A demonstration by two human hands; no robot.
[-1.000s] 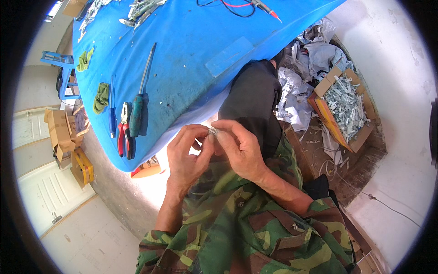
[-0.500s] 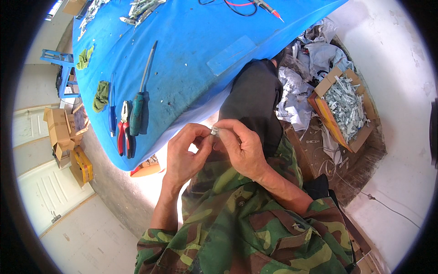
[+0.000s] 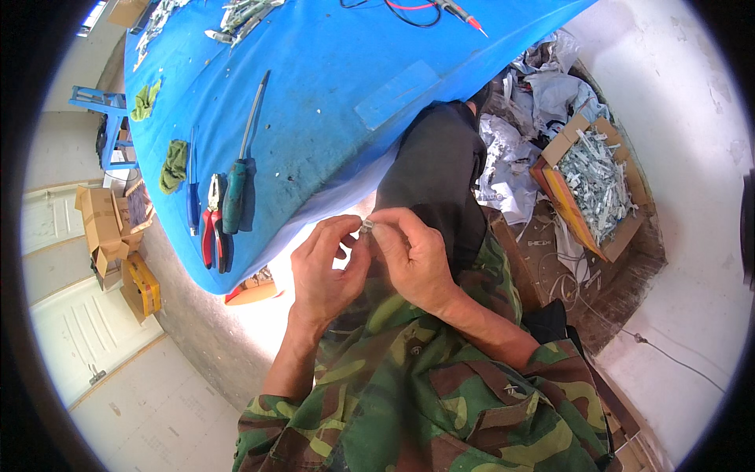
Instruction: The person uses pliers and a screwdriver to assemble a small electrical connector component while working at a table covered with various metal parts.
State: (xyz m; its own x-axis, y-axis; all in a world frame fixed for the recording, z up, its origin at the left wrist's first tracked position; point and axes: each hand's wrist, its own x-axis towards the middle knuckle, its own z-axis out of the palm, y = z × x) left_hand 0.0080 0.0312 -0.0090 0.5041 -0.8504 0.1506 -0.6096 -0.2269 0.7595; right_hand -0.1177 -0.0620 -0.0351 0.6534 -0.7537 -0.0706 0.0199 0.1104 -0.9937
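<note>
Between my fingertips, above my lap, is a small whitish-silver piece [image 3: 366, 226], too small to name. My left hand [image 3: 326, 263] pinches it from the left with thumb and forefinger. From the other side, the thumb and forefinger of my right hand [image 3: 413, 256] close on the same piece. To the left, on the blue cloth of the table, lie red-handled pliers [image 3: 213, 224], a large screwdriver [image 3: 236, 193] with a green handle, and a thinner blue-handled screwdriver [image 3: 193, 197]. A green rag [image 3: 174, 167] rests beside them.
The blue-covered table [image 3: 314, 94] fills the upper left. Metal strips [image 3: 240, 20] and a red-tipped probe [image 3: 464, 17] lie at its far side. At right, a cardboard box [image 3: 594, 189] holds many silvery pieces, beside crumpled plastic bags [image 3: 507, 169]. A blue stool [image 3: 114, 118] stands far left.
Both hands stay closed on the small piece over my lap. My left wrist and forearm have shifted slightly to the right, and the piece has turned a little between the fingertips.
</note>
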